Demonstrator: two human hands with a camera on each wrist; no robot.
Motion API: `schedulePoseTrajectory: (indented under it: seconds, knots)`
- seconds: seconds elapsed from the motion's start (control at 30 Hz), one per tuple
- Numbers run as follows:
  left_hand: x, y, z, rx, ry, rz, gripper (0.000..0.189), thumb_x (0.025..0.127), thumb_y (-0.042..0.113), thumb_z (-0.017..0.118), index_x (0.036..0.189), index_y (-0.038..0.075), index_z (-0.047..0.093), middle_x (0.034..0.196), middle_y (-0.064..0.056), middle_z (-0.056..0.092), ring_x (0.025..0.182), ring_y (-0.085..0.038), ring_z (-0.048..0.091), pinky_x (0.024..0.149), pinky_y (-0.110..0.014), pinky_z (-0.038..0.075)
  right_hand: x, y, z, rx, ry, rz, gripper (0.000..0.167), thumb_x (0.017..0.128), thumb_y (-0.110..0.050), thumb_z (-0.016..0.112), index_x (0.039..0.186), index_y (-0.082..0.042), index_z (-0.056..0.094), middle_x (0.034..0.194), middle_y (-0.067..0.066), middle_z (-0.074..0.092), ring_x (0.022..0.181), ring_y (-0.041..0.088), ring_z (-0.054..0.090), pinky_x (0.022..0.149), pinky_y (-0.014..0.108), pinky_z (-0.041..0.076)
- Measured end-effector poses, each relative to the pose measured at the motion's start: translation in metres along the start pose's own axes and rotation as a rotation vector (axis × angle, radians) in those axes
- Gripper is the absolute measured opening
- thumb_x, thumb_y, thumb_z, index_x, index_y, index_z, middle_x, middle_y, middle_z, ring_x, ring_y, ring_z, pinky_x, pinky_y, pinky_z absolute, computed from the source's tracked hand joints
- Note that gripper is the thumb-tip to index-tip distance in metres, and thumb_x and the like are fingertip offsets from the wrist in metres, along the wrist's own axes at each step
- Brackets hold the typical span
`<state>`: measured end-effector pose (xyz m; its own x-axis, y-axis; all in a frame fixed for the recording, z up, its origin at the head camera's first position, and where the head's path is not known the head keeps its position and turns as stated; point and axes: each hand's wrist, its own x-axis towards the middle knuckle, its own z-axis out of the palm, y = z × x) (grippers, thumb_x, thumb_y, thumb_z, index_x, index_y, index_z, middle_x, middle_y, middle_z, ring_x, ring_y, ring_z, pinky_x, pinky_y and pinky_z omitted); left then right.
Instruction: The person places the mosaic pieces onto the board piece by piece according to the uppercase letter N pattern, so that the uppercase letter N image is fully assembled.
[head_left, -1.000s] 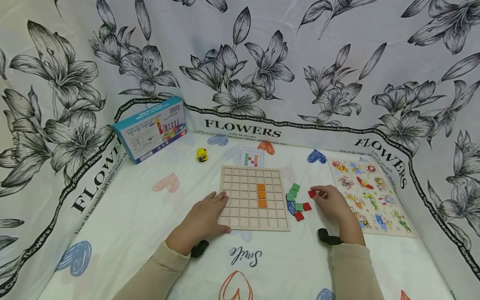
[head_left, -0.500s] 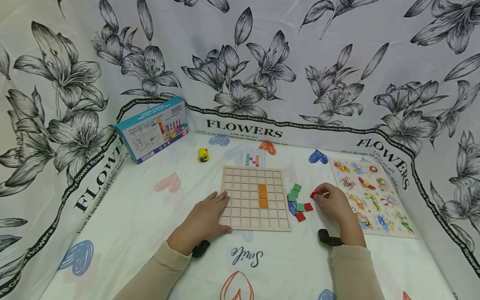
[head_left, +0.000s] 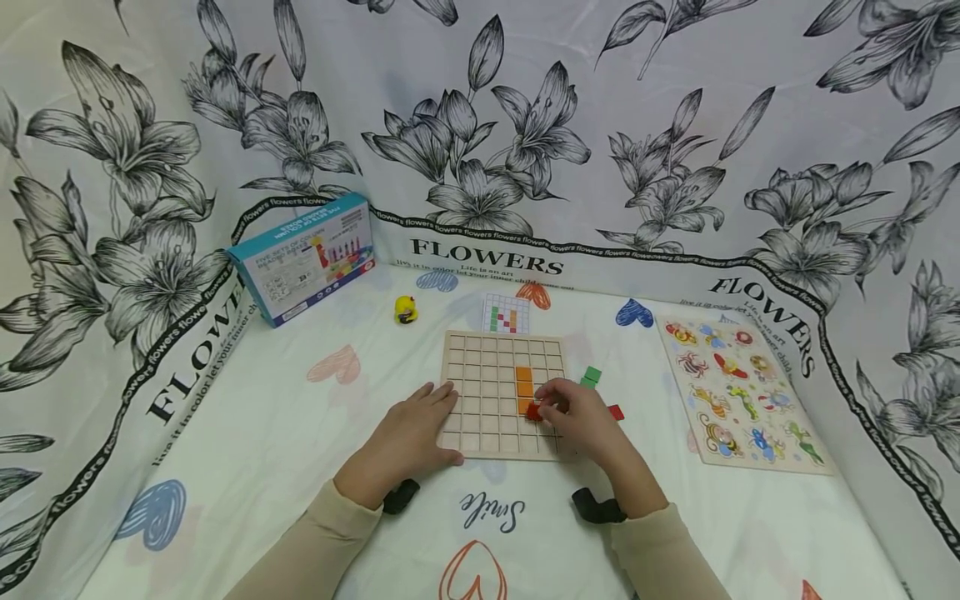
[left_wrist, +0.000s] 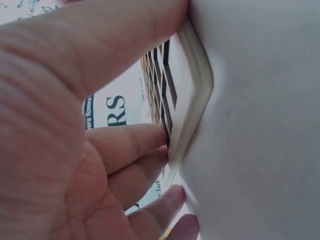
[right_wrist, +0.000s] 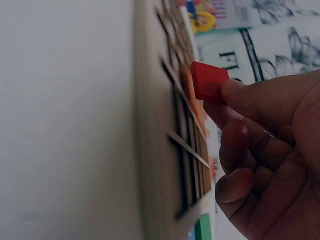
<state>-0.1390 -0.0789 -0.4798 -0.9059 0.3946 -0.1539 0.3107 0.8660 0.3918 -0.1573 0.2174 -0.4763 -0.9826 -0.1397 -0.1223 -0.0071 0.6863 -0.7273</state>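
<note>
A wooden grid board [head_left: 480, 433] lies flat in the middle of the head view, with three orange tiles [head_left: 524, 388] stacked in one column. My right hand [head_left: 581, 417] pinches a red square tile [head_left: 534, 412] between thumb and fingertips, over the board's right half close to the lowest orange tile. The right wrist view shows that red tile [right_wrist: 209, 81] tilted above the grid. At the board's left edge rests my left hand [head_left: 405, 437], its fingers spread and fairly straight. In the left wrist view the fingers [left_wrist: 132, 142] and thumb touch the board's corner [left_wrist: 200, 75].
Green tiles [head_left: 591, 376] and a red tile [head_left: 616, 412] lie right of the board, partly behind my right hand. A pattern card [head_left: 505, 314] sits behind the board. A rubber duck [head_left: 405, 310], a toy box [head_left: 307, 262] and an insect puzzle board [head_left: 738, 392] stand around.
My right hand has moved left from beside the insect puzzle to over the grid board, carrying the red tile. My left hand has stayed at the board's left edge.
</note>
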Motion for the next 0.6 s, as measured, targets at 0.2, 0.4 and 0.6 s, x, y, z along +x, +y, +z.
schedulePoseTrajectory:
  seconds: [0.2, 0.4, 0.6]
  knots:
    - [0.002, 0.001, -0.001, 0.001, -0.003, 0.003, 0.101, 0.084, 0.044, 0.094, 0.165, 0.005, 0.048, 0.176, -0.009, 0.04, 0.165, -0.039, 0.033, 0.128, -0.061, 0.038, -0.004, -0.003, 0.017, -0.038, 0.003, -0.004, 0.012, 0.101, -0.01, 0.078, 0.106, -0.021, 0.077, 0.09, -0.004, 0.07, 0.081, 0.017, 0.059, 0.07, 0.028, 0.052]
    - [0.001, 0.001, -0.001, 0.0, -0.007, 0.0, 0.1, 0.085, 0.044, 0.094, 0.165, 0.006, 0.047, 0.176, -0.008, 0.039, 0.165, -0.039, 0.033, 0.128, -0.061, 0.038, -0.008, 0.001, 0.018, -0.04, -0.006, -0.008, 0.014, 0.1, -0.008, 0.079, 0.101, -0.022, 0.08, 0.095, -0.003, 0.069, 0.084, 0.018, 0.059, 0.071, 0.028, 0.052]
    - [0.0, 0.001, -0.001, 0.001, -0.003, 0.003, 0.099, 0.085, 0.043, 0.094, 0.165, 0.005, 0.048, 0.176, -0.009, 0.04, 0.165, -0.039, 0.033, 0.128, -0.061, 0.038, -0.007, 0.002, 0.02, -0.066, -0.017, -0.03, 0.014, 0.1, -0.007, 0.079, 0.106, -0.02, 0.082, 0.104, -0.004, 0.072, 0.093, 0.017, 0.059, 0.083, 0.032, 0.055]
